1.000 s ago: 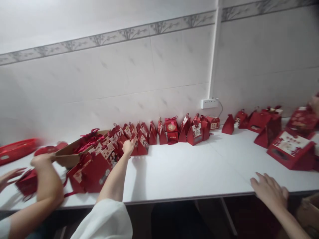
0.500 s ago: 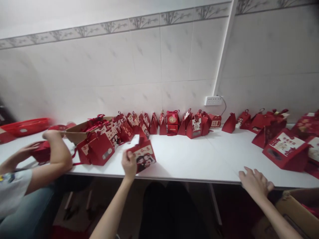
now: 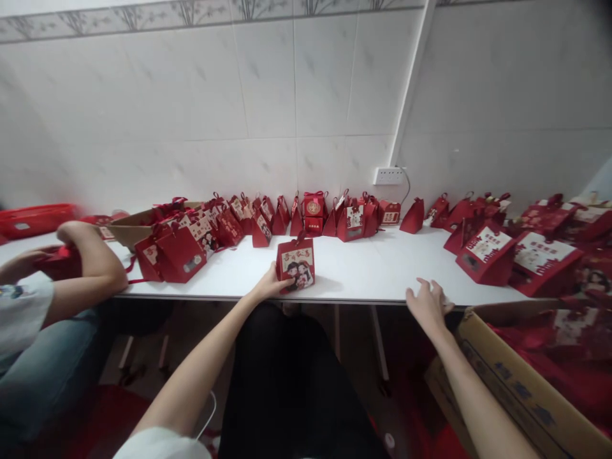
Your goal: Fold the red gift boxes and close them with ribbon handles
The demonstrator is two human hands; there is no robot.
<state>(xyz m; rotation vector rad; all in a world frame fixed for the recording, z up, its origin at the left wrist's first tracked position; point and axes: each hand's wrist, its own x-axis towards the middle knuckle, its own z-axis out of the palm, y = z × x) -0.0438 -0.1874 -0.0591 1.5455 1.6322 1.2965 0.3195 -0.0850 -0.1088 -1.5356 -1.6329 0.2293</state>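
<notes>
My left hand grips the left side of a small red gift box with a picture label, standing upright near the front edge of the white table. My right hand rests on the table's front edge further right, fingers spread, holding nothing. A long row of similar red gift boxes lines the back of the table along the tiled wall.
A person at the left handles a red box beside an open cardboard box of red boxes. Larger red boxes crowd the right end. A cardboard carton stands on the floor at my right. A red tray lies far left.
My left hand took one red box from the row at the back left and brought it to the front edge in the middle. My right hand stayed on the table edge.
</notes>
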